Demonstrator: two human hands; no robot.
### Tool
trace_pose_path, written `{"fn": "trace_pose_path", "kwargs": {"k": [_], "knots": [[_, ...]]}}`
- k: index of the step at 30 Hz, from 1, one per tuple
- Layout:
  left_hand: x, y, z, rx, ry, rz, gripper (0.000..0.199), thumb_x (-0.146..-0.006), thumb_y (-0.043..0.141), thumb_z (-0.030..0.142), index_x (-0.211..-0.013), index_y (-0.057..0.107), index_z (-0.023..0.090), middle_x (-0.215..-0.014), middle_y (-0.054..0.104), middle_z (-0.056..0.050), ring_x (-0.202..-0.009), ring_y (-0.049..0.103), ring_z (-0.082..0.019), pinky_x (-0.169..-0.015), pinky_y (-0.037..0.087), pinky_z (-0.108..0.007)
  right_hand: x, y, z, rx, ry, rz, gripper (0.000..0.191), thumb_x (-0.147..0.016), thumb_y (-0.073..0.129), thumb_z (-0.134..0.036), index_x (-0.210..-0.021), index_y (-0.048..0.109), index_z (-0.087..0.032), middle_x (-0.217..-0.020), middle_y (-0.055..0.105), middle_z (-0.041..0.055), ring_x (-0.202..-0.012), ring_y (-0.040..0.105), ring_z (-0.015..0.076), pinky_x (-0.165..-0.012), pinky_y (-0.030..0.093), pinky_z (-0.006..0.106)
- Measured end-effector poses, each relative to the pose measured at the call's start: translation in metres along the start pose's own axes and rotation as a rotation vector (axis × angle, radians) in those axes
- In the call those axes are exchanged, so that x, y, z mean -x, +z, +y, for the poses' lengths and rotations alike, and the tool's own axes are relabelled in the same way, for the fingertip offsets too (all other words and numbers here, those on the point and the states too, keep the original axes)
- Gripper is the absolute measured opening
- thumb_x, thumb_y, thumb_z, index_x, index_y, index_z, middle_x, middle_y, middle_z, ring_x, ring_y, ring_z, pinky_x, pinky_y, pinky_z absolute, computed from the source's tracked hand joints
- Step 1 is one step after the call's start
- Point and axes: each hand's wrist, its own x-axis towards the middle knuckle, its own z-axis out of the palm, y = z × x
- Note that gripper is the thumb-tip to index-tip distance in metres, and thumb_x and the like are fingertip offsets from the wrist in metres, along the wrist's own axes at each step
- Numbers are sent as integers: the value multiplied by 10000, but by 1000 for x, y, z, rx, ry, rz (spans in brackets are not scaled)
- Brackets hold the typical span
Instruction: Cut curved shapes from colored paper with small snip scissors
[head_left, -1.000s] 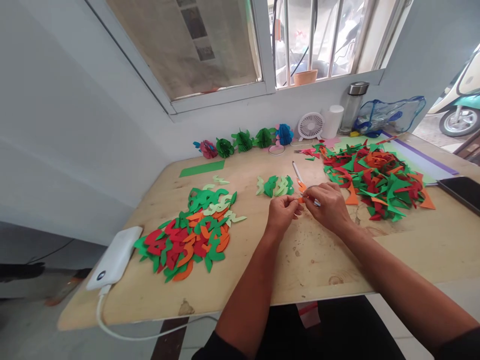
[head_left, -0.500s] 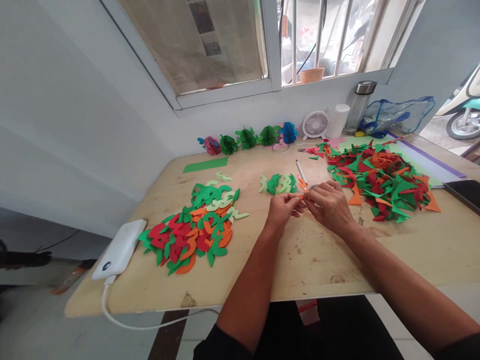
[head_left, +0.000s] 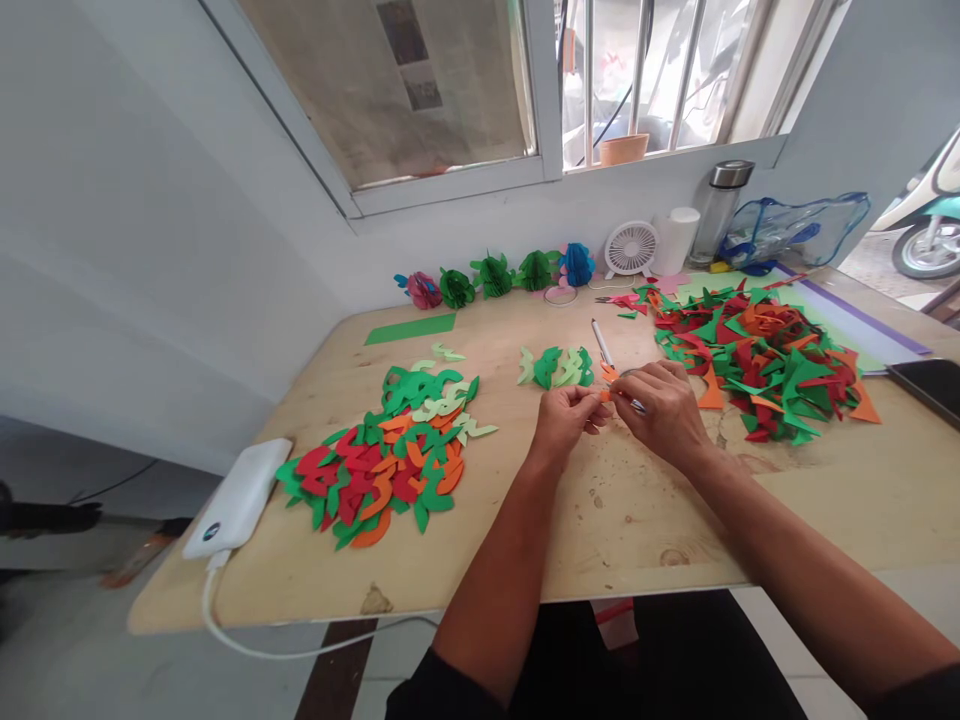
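Note:
My left hand (head_left: 568, 420) pinches a small orange paper piece (head_left: 606, 396) near the middle of the wooden table. Close beside it on the right, my right hand (head_left: 660, 408) is closed at the same piece, and a thin silvery tool, too small to make out, pokes out between its fingers. Just beyond the hands lie a white pen (head_left: 602, 342) and a row of green cut-outs (head_left: 556, 367). Curved red, green and orange cut-outs (head_left: 382, 470) are heaped to the left. On the right is a pile of pointed paper scraps (head_left: 780, 350).
A white power bank (head_left: 238, 498) with a cable sits at the table's left edge. Folded paper figures (head_left: 495, 276), a small fan (head_left: 631, 249), a bottle (head_left: 720, 214) and a clear bag (head_left: 799, 232) stand along the wall. A phone (head_left: 930, 385) lies far right.
The orange piece between my fingers has turned and shifted slightly. More of the silvery tool shows by my right hand. Both hands stay in nearly the same place.

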Motion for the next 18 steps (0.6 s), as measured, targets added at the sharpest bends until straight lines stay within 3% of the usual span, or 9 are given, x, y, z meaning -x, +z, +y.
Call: {"fn": "trace_pose_path", "kwargs": {"k": [18], "knots": [[0,0,2,-22,-21,-8,135,-707,645,164,-583,623,115,-535,640,-31,-438,549,-66,-449,437,-169,0,0,0,44,-38,-26,218,-882,489,-212,-704,615,-208,-680,653,28,-705,517,167,-767,311,336]]}}
